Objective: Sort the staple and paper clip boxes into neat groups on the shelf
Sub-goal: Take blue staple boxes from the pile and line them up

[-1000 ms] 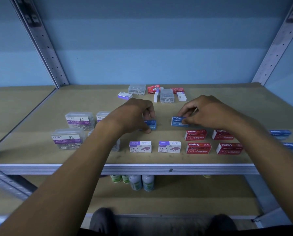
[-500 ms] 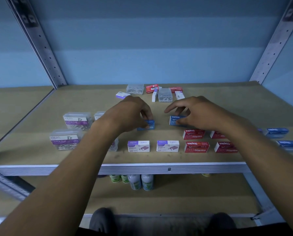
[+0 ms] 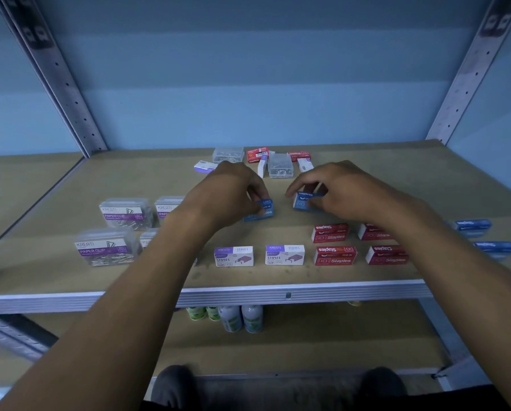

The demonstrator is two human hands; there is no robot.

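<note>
Staple and paper clip boxes on the shelf

Two blue staple boxes sit mid-shelf; red boxes, purple-white boxes and clear paper clip boxes line the front.

A plain pale blue wall stands behind a tan wooden shelf board edged in front by a ribbed grey metal rail. Two perforated grey metal uprights slant at the back corners. A lower wooden shelf lies beneath, in dim, bluish light.

Tan shelf board under pale blue wall. Blue staple boxes, red ones with white lettering, white-and-purple ones. Clear paper clip boxes banded purple. Possibly green-labelled bottles below.
</note>
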